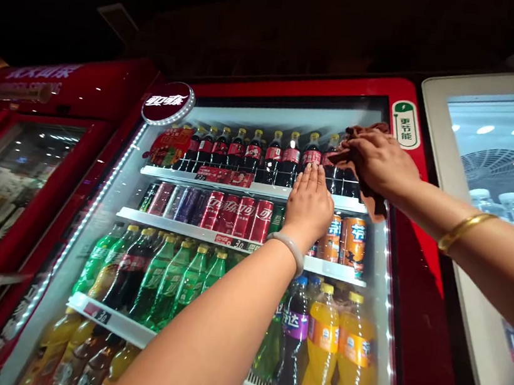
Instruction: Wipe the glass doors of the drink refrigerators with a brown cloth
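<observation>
My left hand (pixel 311 201) lies flat with its fingers stretched out against the glass door (pixel 268 109) of a red drinks fridge (pixel 299 84). A pale bangle circles that wrist. Higher and to the right, my right hand (pixel 381 161) presses a crumpled brown cloth (pixel 354 152) on the glass by the door's upper right edge. Part of the cloth hangs below the hand. Behind the glass stand cola bottles (pixel 272 157), cans (pixel 240 215), green bottles (pixel 174 282) and orange soda bottles (pixel 322 346) on white shelves. My left forearm hides some of the lower bottles.
Another red fridge (pixel 35 113) with a glass door stands to the left. At the right is a white-framed fridge (pixel 437 115) holding clear bottles. A round lit sign (pixel 168 104) sits at the door's upper left corner. Dark ceiling fills the top.
</observation>
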`<state>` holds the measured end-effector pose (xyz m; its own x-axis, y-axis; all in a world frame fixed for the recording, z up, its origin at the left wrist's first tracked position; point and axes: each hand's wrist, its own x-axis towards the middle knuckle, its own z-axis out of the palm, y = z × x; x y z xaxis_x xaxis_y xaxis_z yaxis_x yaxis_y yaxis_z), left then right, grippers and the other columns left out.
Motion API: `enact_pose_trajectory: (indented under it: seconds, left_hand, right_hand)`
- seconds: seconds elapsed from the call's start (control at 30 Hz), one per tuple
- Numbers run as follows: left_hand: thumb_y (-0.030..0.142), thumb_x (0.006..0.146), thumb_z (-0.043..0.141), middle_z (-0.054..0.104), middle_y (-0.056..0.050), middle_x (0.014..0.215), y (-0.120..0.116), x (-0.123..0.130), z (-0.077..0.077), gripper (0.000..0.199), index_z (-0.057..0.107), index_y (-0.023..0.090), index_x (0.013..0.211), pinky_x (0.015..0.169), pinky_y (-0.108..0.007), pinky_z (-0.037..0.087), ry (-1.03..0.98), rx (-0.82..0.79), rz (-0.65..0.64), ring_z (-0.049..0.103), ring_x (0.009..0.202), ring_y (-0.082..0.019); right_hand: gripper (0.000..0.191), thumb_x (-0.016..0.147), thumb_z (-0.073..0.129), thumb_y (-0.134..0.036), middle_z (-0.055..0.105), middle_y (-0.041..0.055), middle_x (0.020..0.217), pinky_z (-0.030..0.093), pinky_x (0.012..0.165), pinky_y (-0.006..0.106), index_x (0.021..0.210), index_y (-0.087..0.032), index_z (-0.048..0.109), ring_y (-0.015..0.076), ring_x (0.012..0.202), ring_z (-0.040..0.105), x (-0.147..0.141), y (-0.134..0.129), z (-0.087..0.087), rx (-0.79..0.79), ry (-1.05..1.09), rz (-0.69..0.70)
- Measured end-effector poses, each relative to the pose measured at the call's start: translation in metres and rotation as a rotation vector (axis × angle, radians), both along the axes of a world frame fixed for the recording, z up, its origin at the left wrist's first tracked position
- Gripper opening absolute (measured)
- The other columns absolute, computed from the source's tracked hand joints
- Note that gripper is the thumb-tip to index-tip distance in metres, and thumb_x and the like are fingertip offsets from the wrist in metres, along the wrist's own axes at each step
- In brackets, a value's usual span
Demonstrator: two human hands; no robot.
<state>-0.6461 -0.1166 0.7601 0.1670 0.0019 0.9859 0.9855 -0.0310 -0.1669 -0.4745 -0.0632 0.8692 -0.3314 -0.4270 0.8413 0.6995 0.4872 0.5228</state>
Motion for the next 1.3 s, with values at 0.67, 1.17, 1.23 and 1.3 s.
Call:
enact_pose_trajectory:
  seconds: [0.67, 1.17, 1.23, 1.3]
  left_hand:
    - [0.021, 0.103, 0.034, 0.036, -0.01, 0.174, -0.028, -0.07, 0.022, 0.062, 0.037, 0.013, 0.164, 0.136, -0.044, 0.02, 0.321, -0.098, 0.114, 0.032, 0.162, -0.021]
    - [0.021, 0.104, 0.034, 0.039, -0.02, 0.17, -0.026, -0.094, 0.017, 0.058, 0.043, -0.001, 0.158, 0.134, -0.041, 0.027, 0.157, -0.013, 0.02, 0.034, 0.161, -0.027]
    - [0.02, 0.105, 0.032, 0.042, -0.021, 0.168, -0.031, -0.109, 0.024, 0.057, 0.046, -0.004, 0.155, 0.134, -0.037, 0.026, 0.277, -0.038, 0.058, 0.036, 0.161, -0.026]
    - [0.02, 0.105, 0.031, 0.044, -0.02, 0.168, -0.038, -0.128, 0.03, 0.057, 0.046, -0.004, 0.155, 0.135, -0.035, 0.025, 0.421, -0.079, 0.085, 0.037, 0.16, -0.024]
  right_hand:
    - [0.043, 0.095, 0.064, -0.039, 0.059, 0.0145, 0.154, 0.037, 0.123, 0.064, 0.134, -0.02, 0.07, 0.0408, 0.148, 0.044, -0.035, -0.017, -0.03, -0.168, 0.208, 0.016]
    - [0.042, 0.096, 0.058, -0.035, 0.064, 0.0167, 0.146, 0.041, 0.121, 0.057, 0.133, -0.022, 0.071, 0.0343, 0.143, 0.052, -0.094, -0.034, -0.059, -0.146, 0.316, -0.07]
    - [0.041, 0.098, 0.053, -0.034, 0.065, 0.0145, 0.146, 0.039, 0.124, 0.056, 0.134, -0.023, 0.07, 0.0333, 0.145, 0.051, -0.124, -0.042, -0.068, -0.127, 0.289, -0.036]
    - [0.041, 0.101, 0.051, -0.039, 0.065, 0.012, 0.146, 0.038, 0.127, 0.053, 0.134, -0.025, 0.069, 0.0316, 0.146, 0.05, -0.136, -0.046, -0.086, -0.079, 0.156, -0.014]
